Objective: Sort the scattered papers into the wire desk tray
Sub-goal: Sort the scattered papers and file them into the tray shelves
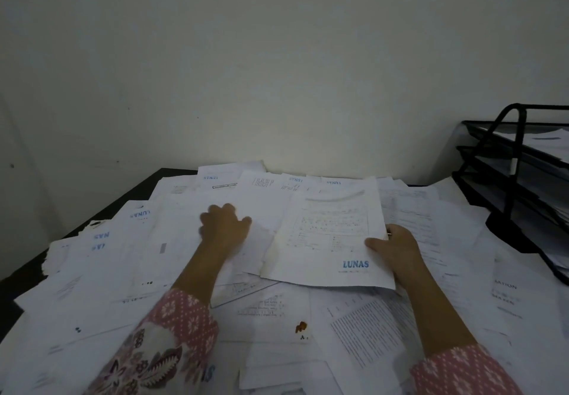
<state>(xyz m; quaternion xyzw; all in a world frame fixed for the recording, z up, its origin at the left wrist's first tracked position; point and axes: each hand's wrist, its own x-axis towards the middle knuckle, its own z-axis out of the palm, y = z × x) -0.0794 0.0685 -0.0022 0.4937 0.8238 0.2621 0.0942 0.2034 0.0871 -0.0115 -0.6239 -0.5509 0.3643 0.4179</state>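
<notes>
White printed sheet stamped "LUNAS" in blue (329,237) is pinched at its right edge by the right hand (395,248), thumb on top, fingers beneath. One left hand (224,225) rests palm down, fingers spread, on the loose white papers (271,311) beside it. Two pink patterned sleeves (172,333) show. Papers, too many to count, cover the dark desk (27,268). One black wire desk tray (517,179) with three tiers holding papers stands far right.
</notes>
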